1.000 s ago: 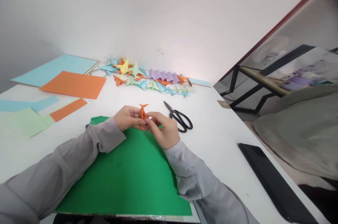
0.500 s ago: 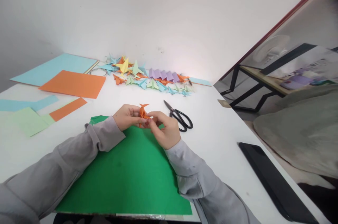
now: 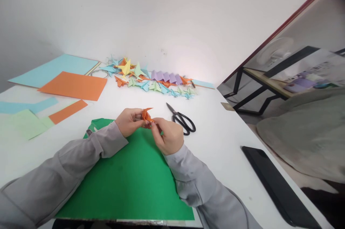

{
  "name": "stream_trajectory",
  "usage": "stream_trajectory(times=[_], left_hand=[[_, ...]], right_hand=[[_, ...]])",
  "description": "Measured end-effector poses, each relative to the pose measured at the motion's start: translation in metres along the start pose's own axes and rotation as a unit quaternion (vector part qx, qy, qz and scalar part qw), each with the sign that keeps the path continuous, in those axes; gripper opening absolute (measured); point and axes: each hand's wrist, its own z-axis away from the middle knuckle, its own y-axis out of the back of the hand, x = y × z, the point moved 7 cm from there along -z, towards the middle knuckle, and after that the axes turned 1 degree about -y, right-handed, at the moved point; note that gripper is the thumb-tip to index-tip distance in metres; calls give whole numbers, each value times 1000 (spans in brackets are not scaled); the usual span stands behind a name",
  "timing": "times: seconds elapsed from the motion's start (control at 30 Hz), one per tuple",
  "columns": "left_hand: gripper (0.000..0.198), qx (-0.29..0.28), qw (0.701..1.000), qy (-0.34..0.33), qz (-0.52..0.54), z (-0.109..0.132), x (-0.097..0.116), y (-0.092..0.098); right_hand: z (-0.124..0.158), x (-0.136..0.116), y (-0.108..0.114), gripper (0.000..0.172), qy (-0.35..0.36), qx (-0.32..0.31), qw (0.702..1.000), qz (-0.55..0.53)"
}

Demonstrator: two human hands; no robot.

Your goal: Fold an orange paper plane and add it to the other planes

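Observation:
A small orange origami figure (image 3: 146, 115) with pointed tips is held up between both hands, above the far part of a green sheet (image 3: 129, 178). My left hand (image 3: 129, 121) pinches its left side with thumb and fingers. From the right, my right hand (image 3: 169, 134) grips a narrow point of the same figure between thumb and index finger. Parts of the folded paper are hidden behind the fingers. Just to the right of my right hand lie black-handled scissors (image 3: 182, 118), with their blades directed away to the upper left.
Several folded paper pieces (image 3: 155, 84) in many colours lie along the wall. Blue sheets (image 3: 59, 68), an orange sheet (image 3: 74, 86) and paper strips (image 3: 68, 111) cover the left side. A black flat object (image 3: 277, 186) lies near the table's right edge.
My right hand has turned slightly and lowered, its fingers now on a point at the figure's right side. The orange figure is tilted differently. My left hand keeps its hold.

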Motion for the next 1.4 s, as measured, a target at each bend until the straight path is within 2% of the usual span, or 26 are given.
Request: stream_trajectory(times=[0.1, 0.23, 0.33, 0.4, 0.43, 0.5, 0.53, 0.6, 0.7, 0.77, 0.83, 0.9, 0.93, 0.97, 1.0, 1.1, 1.13, 1.17, 1.23, 1.3, 1.4], left_hand=[[19, -2, 1000, -10, 10, 1, 1, -1], [20, -1, 1000, 5, 24, -1, -2, 3], [23, 20, 999, 31, 32, -4, -6, 13], [27, 36, 998, 42, 41, -7, -7, 21], [29, 43, 997, 47, 49, -8, -7, 24], [33, 60, 994, 55, 72, -10, -7, 30], [36, 69, 993, 57, 83, -11, -7, 33], [40, 81, 990, 60, 98, -13, -8, 36], [41, 82, 990, 63, 95, -14, -9, 39], [40, 77, 991, 62, 92, -15, -9, 40], [40, 69, 992, 60, 92, -15, -10, 40], [39, 65, 992, 60, 93, -16, -11, 41], [39, 65, 992, 61, 93, -17, -12, 42], [39, 65, 992, 62, 93, -17, -13, 42], [39, 65, 992, 61, 91, -17, -14, 43], [40, 75, 991, 55, 94, -18, -13, 44], [40, 83, 990, 54, 98, -17, -13, 44], [39, 94, 989, 54, 102, -17, -12, 45], [38, 113, 986, 58, 110, -16, -11, 46], [38, 120, 984, 63, 114, -16, -10, 46], [39, 116, 985, 68, 112, -16, -10, 45]], right_hand=[[-1, -8, 4, 19, 43, 21, 998, 45], [-4, -5, 7, 17, 45, 7, 999, 18], [-5, 24, 14, 19, -30, 29, 998, 53], [-2, 52, 19, 21, -120, 45, 982, 137], [1, 65, 18, 22, -158, 23, 967, 198], [8, 85, 7, 19, -197, -70, 929, 305], [13, 93, 2, 17, -214, -108, 911, 337], [20, 101, -4, 16, -224, -154, 894, 357], [25, 105, -10, 20, -230, -188, 898, 324], [23, 108, -7, 25, -249, -175, 911, 278], [19, 109, 1, 32, -282, -112, 935, 185], [18, 109, 6, 34, -338, -32, 941, 17], [19, 108, 4, 33, -375, -9, 922, -91], [22, 106, -3, 29, -426, -3, 884, -194], [27, 102, -13, 27, -477, -34, 834, -274], [35, 79, -32, 25, -568, -86, 712, -403], [37, 69, -38, 23, -592, -120, 661, -444], [38, 61, -43, 19, -601, -149, 614, -490], [39, 50, -46, 13, -613, -168, 525, -567], [35, 47, -44, 14, -591, -174, 483, -623], [28, 46, -41, 20, -529, -195, 481, -672]])
